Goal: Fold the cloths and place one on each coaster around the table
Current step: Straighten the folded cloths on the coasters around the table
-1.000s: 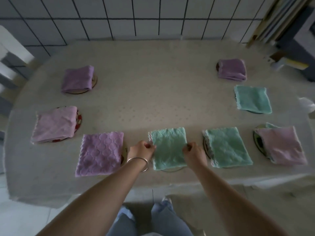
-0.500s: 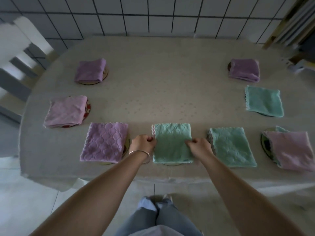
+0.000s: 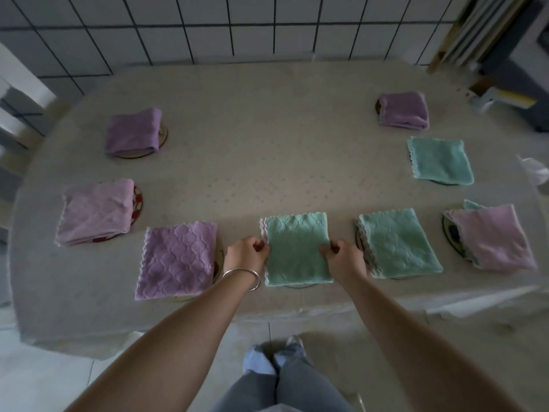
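Both hands are on the green cloth (image 3: 298, 248) at the near middle of the worktop (image 3: 267, 162): the left hand (image 3: 247, 253) pinches its left edge with curled fingers, and the right hand (image 3: 341, 258) pinches its right edge the same way. Holding opposite edges like this probably lets the person square the folded cloth and centre it over the coaster (image 3: 300, 285), of which only a thin dark rim shows under the cloth's near edge. A silver bangle (image 3: 242, 276) sits on the left wrist. The other places look set: a purple quilted cloth (image 3: 178, 258) to the left, a pale pink cloth (image 3: 96, 212) further left on a red-patterned coaster (image 3: 137, 203), a purple folded cloth (image 3: 133, 130) at the far left, a second green cloth (image 3: 398, 242) just right of the hands, a pink cloth (image 3: 493, 239) over a dark coaster at the near right, a green cloth (image 3: 439, 160) beyond it, and a purple bundle (image 3: 404, 110) at the far right. So this seems the last placement. The worktop is draped in a beige, faintly dotted covering that hangs over the near edge. Behind it runs a white tiled wall (image 3: 208, 28) with dark grout; the floor is pale.
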